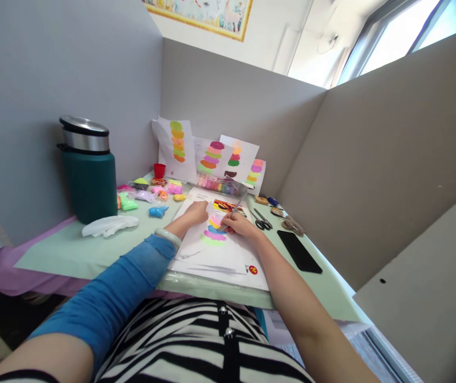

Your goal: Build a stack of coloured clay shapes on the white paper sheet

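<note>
I am gripping a slim, grey, rod-shaped tool [239, 203] in the right hand [239, 224], with thumb and fingers clamped around its lower part, and its upper end is slanting toward the back of the table. Its lower end is pointing at a ragged blue patch [213, 230] on a white paper sheet [193, 245]; I cannot tell whether they are touching. I am resting the left hand [198, 212] on the sheet's left side, fingers curled in, and I cannot tell whether they are holding anything. The sheet is lying at the front of a table with a pale green cover [64, 256]. Black-handled metal scissors [268, 225] and a flat black rectangular slab [300, 251] are lying to the right.
</note>
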A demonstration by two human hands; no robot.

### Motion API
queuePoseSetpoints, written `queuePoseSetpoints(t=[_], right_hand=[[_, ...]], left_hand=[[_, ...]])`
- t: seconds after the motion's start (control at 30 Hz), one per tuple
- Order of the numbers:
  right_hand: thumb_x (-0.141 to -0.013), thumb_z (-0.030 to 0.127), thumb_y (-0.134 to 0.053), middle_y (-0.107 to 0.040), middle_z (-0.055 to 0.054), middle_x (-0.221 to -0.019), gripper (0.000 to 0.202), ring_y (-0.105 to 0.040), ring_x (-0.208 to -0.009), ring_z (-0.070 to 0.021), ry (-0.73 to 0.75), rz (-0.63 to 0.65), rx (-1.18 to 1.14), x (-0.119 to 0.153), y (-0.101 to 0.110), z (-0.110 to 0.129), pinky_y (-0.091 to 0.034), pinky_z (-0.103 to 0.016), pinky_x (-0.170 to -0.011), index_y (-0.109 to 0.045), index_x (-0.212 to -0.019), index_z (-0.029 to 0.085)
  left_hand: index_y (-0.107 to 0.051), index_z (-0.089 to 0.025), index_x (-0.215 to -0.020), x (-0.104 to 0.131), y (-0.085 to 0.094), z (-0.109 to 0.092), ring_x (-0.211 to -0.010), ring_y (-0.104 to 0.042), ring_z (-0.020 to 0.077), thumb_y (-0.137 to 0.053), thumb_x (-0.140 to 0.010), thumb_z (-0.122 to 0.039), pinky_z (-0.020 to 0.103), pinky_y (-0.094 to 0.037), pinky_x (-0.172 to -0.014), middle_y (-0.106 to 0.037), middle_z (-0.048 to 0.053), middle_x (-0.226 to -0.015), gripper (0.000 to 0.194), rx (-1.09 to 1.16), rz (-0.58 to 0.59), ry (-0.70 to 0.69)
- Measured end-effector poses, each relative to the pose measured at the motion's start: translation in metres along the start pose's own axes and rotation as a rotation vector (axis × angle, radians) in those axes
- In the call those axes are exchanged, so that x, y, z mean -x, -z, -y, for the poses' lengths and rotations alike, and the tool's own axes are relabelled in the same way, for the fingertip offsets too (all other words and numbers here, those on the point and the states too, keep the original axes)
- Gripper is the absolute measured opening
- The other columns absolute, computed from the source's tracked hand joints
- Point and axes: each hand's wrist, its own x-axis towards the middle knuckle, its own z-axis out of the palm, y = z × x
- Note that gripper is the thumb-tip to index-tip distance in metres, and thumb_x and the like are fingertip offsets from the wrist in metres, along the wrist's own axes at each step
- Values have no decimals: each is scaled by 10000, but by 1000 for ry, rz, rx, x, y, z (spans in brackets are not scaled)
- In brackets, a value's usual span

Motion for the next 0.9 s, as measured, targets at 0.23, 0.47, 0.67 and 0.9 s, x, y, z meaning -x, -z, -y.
queuePoseSetpoints(t=[0.23,0.47,0.67,0.9], right_hand=[[-776,265,-512,-565,-16,-532,205,-466,-446,-85,-10,7,-7,0,1,-4,-336,-200,-451,-613,-669,122],[-773,267,-537,-567,-16,-534,195,-462,-435,-81,-15,1,-54,3,1,3,-344,-202,-450,-619,-681,116],[-779,274,-546,-569,-15,-526,196,-467,-429,-82,-25,-6,-67,3,1,4,-349,-200,-446,-619,-689,116],[-775,275,-540,-560,-8,-519,196,-472,-431,-82,-25,-14,-63,1,1,0,-354,-195,-443,-615,-687,117]], left_hand=[[-517,-130,-1228,-2,-2,2,-1134,-538,218,-485,-809,-202,243,-420,-892,-578,130,-1235,426,-1,6,6],[-529,-126,-1210,-2,-2,2,-1128,-541,222,-487,-805,-196,252,-424,-892,-580,133,-1231,413,-2,15,12],[-542,-111,-1187,-1,0,1,-1112,-552,234,-485,-797,-178,268,-432,-883,-582,148,-1222,400,-4,32,20],[-540,-108,-1192,0,1,0,-1109,-555,236,-487,-788,-166,270,-433,-883,-585,151,-1218,411,-3,35,28]])
